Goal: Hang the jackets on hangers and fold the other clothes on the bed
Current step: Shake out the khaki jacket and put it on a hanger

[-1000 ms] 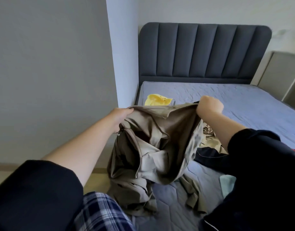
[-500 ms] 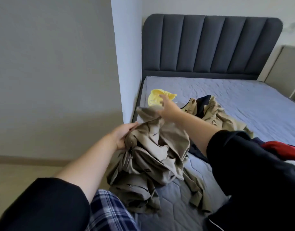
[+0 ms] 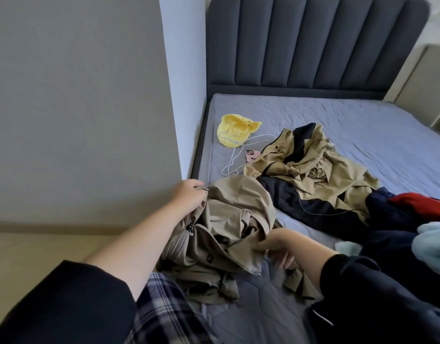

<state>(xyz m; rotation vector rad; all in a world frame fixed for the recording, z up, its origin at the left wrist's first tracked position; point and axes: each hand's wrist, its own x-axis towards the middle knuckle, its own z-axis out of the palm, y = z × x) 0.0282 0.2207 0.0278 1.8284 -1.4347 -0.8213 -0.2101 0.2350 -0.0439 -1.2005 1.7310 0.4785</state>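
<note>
Grey quilted bed (image 3: 338,120): left hand (image 3: 189,197) grips crumpled khaki jacket (image 3: 238,207) for hanging, right hand (image 3: 276,247) unclear; next likely needs white wire hanger (image 3: 238,151) at 12 o'clock.

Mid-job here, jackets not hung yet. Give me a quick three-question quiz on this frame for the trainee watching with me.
1. True or false: the white hanger lies on the bed beside the yellow hat, with no jacket on it.
2. What does the left hand grip? A the yellow hat; B the khaki jacket; C the white hanger.
3. Fill in the colour: the garment at the right edge of the view, lying on the navy cloth, is ____.
Key: 1 true; 2 B; 3 red.
</note>
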